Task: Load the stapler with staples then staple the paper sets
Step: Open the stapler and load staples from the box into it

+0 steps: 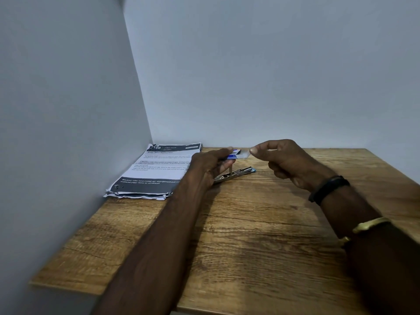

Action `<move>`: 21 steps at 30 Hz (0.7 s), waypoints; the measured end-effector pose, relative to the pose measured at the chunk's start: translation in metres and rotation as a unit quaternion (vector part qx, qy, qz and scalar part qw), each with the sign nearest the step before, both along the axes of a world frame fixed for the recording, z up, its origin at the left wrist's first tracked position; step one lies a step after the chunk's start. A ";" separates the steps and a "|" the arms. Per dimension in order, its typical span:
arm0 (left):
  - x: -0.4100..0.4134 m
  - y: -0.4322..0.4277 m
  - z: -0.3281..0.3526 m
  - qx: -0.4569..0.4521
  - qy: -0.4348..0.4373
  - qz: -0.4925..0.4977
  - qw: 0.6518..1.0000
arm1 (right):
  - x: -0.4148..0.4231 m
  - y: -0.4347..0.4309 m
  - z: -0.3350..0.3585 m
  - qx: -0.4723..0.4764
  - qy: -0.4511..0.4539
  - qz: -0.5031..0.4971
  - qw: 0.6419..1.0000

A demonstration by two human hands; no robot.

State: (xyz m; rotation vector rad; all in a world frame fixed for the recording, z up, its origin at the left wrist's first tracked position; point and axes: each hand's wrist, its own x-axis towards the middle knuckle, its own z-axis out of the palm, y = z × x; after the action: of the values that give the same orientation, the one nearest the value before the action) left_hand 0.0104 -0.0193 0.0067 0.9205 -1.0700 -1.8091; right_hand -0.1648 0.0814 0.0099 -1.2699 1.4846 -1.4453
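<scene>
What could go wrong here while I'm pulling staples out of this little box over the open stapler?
The left hand holds the staple box in the air while the right hand pulls out its pale inner part; staples could spill onto the table. The open stapler lies loose below and a falling strip may miss it.

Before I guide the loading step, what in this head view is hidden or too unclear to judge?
- Staple box: mostly covered by the left hand; contents not visible.
- Pale piece pinched by the right hand: blurred, so tray or staple strip is unclear.
- Stapler: near end behind the left hand; whether staples are inside cannot be told.
- Paper stack: small print unreadable, right edge hidden by the left forearm, sheet count unclear.
</scene>
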 end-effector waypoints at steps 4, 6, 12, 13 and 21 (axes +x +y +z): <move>0.000 0.002 0.000 0.001 -0.005 -0.009 1.000 | 0.001 0.002 -0.002 0.013 0.002 0.005 1.000; -0.001 0.003 0.000 -0.008 -0.009 -0.008 1.000 | 0.004 0.001 -0.003 0.010 0.006 -0.008 1.000; -0.002 0.007 0.001 -0.037 -0.016 -0.022 0.999 | 0.006 -0.002 -0.003 0.028 0.004 -0.021 0.999; -0.002 0.007 0.000 -0.041 -0.017 -0.025 0.999 | 0.006 -0.003 -0.003 0.030 0.001 -0.019 0.999; 0.000 0.009 -0.002 -0.079 -0.029 -0.031 0.996 | 0.002 -0.008 -0.005 0.027 -0.018 -0.011 0.999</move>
State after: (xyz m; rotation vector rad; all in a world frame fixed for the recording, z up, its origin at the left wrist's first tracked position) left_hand 0.0108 -0.0107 0.0046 0.8565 -1.2717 -1.7293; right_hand -0.1631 0.0736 0.0047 -1.1922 1.5081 -1.4259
